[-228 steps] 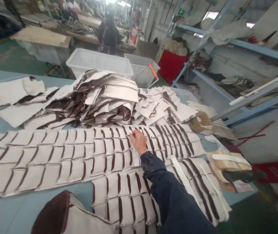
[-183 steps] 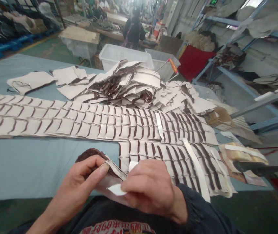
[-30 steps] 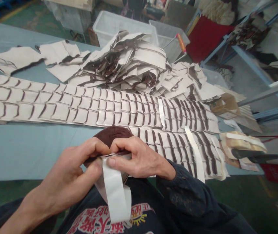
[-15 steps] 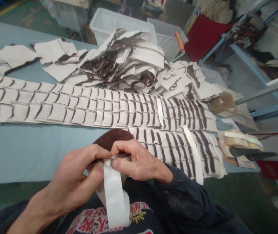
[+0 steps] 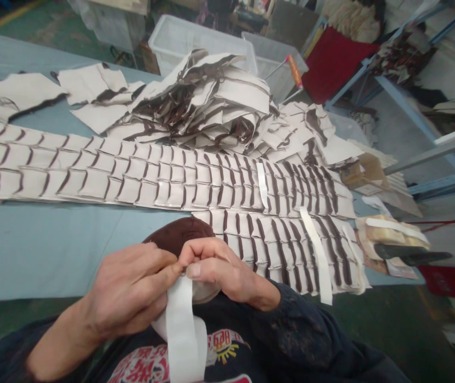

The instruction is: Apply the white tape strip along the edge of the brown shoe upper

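Close in front of my chest, my left hand (image 5: 141, 290) and my right hand (image 5: 221, 266) pinch together at the edge of a dark brown, suede-like fabric piece (image 5: 181, 234). Its far side curves up beyond my fingers, and a pale underside shows below them. A wide white strip (image 5: 183, 330) hangs from the pinch point and folds back in a loop over my dark shirt. Both hands are closed, fingertips touching or nearly so. Whatever small detail lies between the fingertips is hidden.
Overlapping rows of pale, brown-edged pieces (image 5: 139, 173) run along the blue-covered table (image 5: 51, 250). Two white strips lie across them, one here (image 5: 317, 255). Behind rises a heap of similar pieces (image 5: 227, 90). Black-handled scissors (image 5: 411, 255) lie at the right end.
My left hand has turned, its fingers now curled over the near edge beside the right fingertips. The brown piece and white strip have shifted slightly lower and left.
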